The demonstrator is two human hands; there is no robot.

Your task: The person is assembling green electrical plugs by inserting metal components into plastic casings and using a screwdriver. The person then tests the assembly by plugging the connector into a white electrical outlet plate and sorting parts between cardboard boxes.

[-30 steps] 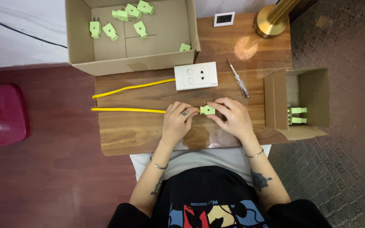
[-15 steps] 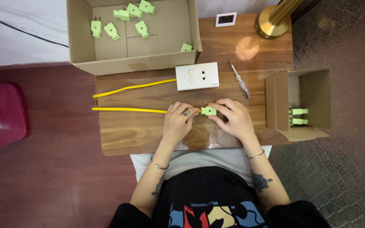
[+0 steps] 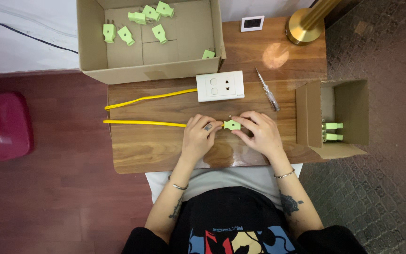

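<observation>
A person seated at the near edge of a wooden surface (image 3: 165, 155) works a small green plug (image 3: 232, 125) between both hands at its middle. The left hand (image 3: 198, 136) pinches the end of a yellow cable (image 3: 142, 123) where it meets the plug, its grip pressed together; the right hand (image 3: 258, 133) closes its fingertips on the plug's other side. The cable runs straight from the plug toward the left edge, and a second yellow cable (image 3: 151, 98) leads from that edge to a white wall socket (image 3: 220, 86) farther back. A screwdriver (image 3: 267, 89) lies untouched just beside the socket, toward the right. More green plugs lie in a large cardboard box (image 3: 90, 47) at the far left corner, others in a small box (image 3: 344, 117) off the right edge. The step in hand looks like seating cable in plug, though the joint is too small to read; fastening would call for the screwdriver
</observation>
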